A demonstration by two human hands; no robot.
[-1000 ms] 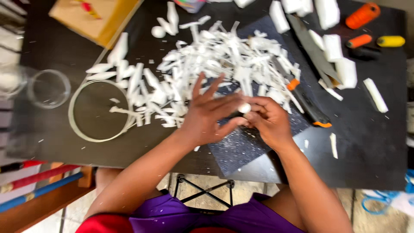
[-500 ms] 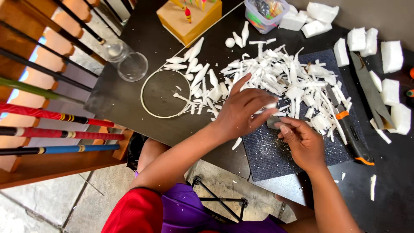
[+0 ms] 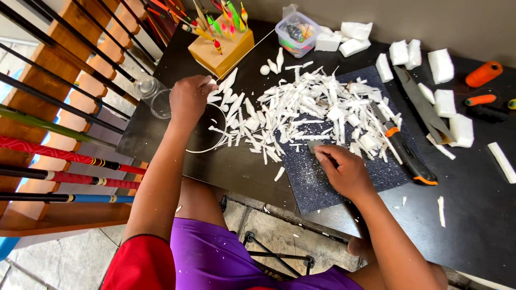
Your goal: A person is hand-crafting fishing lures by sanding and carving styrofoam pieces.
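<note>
Hands work well apart on the dark counter [image 3: 473, 215]. Nearest the body, the right hand [image 3: 344, 171] rests on the blue-grey cutting mat [image 3: 322, 188], fingers curled down over a small grey piece at its 11 o'clock; whether it is pinched or only pressed I cannot tell. From that hand the heap of white foam shavings [image 3: 306, 115] lies toward 12 o'clock, its slivers mostly running near-to-far. An orange-trimmed knife [image 3: 406, 153] lies at 2 o'clock, long axis from 11 to 5, just beside the heap's edge. Farther out at 10 o'clock, the left hand [image 3: 191, 96] is closed, knuckles up, at the rim of a thin white ring [image 3: 207, 147], beside a clear glass jar [image 3: 153, 94]; its grip is hidden. Bare counter opens at 4 o'clock of the mat; beyond stand a wooden block of floats [image 3: 220, 48] and white foam blocks [image 3: 441, 64].
</note>
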